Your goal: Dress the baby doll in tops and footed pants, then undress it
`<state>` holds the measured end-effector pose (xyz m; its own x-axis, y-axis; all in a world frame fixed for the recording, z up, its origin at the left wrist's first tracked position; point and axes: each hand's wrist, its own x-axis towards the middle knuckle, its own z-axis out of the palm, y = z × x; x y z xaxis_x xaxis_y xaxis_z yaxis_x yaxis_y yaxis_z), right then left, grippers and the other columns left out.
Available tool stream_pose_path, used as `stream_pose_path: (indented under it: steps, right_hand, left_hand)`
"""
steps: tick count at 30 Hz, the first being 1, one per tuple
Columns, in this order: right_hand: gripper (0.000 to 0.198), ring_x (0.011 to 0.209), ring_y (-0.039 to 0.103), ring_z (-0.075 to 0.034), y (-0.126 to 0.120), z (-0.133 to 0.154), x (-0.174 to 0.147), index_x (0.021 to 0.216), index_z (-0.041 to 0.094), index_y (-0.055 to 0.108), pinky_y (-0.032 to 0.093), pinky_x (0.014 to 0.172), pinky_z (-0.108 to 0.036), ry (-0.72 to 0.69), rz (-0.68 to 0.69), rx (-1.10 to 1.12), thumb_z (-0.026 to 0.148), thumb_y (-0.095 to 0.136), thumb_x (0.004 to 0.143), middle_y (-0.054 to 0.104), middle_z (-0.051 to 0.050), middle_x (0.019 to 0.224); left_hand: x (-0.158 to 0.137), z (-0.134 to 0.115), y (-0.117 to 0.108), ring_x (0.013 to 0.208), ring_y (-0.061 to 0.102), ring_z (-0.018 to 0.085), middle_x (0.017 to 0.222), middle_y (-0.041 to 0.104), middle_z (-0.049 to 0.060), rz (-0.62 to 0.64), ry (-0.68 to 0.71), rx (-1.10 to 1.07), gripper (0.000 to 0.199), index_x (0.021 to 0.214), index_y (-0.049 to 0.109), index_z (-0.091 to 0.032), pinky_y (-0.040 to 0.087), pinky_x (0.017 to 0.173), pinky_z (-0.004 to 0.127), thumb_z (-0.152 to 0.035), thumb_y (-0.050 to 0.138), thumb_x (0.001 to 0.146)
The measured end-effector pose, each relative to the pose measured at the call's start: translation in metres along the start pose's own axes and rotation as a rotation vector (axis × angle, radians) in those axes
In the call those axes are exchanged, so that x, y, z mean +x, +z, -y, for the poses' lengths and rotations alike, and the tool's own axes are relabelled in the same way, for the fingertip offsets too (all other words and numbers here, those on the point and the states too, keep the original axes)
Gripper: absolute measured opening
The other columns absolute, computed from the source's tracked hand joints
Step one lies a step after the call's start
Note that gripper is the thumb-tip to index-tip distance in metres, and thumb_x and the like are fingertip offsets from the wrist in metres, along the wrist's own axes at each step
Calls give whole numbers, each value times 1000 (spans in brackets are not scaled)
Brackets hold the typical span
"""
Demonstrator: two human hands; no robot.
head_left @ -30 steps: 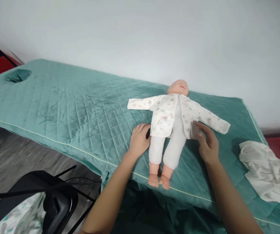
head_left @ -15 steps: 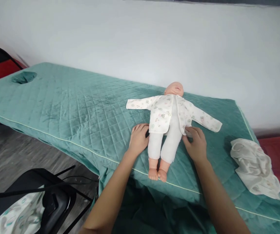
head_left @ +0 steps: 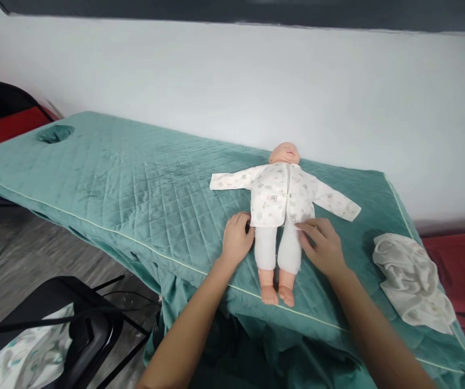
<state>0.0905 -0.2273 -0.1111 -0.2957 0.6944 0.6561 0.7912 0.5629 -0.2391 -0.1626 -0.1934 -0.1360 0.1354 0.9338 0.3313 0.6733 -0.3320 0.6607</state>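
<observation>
Black chair (head_left: pixel 74 324): lower left, on the floor beside the table, with a printed cloth (head_left: pixel 17 356) lying at its near side.
Table (head_left: pixel 114 183): padded, under a quilted green cover; a face hole (head_left: pixel 55 133) shows at its far left end.
Left hand (head_left: pixel 237 240): palm down on the cover, just beside the doll's hip, fingers curled loosely; its grip holds nothing that can be seen.
Doll (head_left: pixel 280 216): a baby doll, lying on its back near the table's front edge, head toward the wall, arms spread, bare feet at the piping.
Jacket (head_left: pixel 278 194): printed white, on the doll, front panels closed over the chest; white trousers below.
Right hand (head_left: pixel 322 247): open and flat, fingertips touching the jacket's lower hem at the doll's other hip; nothing pinched.
Handling (judged): doll looks light, with a soft body, firmer head and feet; the cloth is thin, limp and likely to slip over the body. Best held at the torso under the arms, or the garment by its hem.
Crumpled cloth (head_left: pixel 413 281): pale, far right on the table, well apart from the doll.
</observation>
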Motion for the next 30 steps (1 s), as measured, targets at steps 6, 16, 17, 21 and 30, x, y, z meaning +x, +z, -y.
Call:
stream_pose_path:
  steps: [6,16,17,21,30]
  right_hand:
    - [29,91,62,-24,-8,-15,-12,115,27,68,54,78,-43,-50,57,61,16,60,90,65,-7,99]
    - [59,126,55,-33,2,-14,-19,148,29,46,50,103,-58,150,26,71,18,59,91,56,-14,136]
    - [60,130,53,-33,2,-14,-19,149,30,45,48,105,-59,130,47,62,17,57,92,55,-13,141]
    - [62,140,48,-33,4,-12,-20,152,32,42,44,111,-61,54,56,20,13,52,93,49,-12,152]
    - [64,145,45,-29,7,-9,-1,156,34,39,41,116,-59,27,-27,135,13,51,96,48,-6,156]
  left_hand:
    - [-5,0,-1,89,65,21,92,69,5,-81,-108,-4,9,94,58,-21,49,82,36,-24,50,95]
    - [-3,2,2,96,64,24,99,66,7,-49,-77,46,21,110,59,-19,50,88,39,-18,54,90]
    - [-3,2,2,101,63,24,106,66,9,-48,-50,26,29,117,58,-20,50,90,39,-16,53,89]
    - [-2,3,2,117,59,23,125,60,10,-44,17,-54,54,138,49,-24,49,100,39,-10,53,85]
    - [1,3,3,106,64,22,113,67,8,-56,-68,-111,40,125,57,-21,52,96,39,-12,55,86]
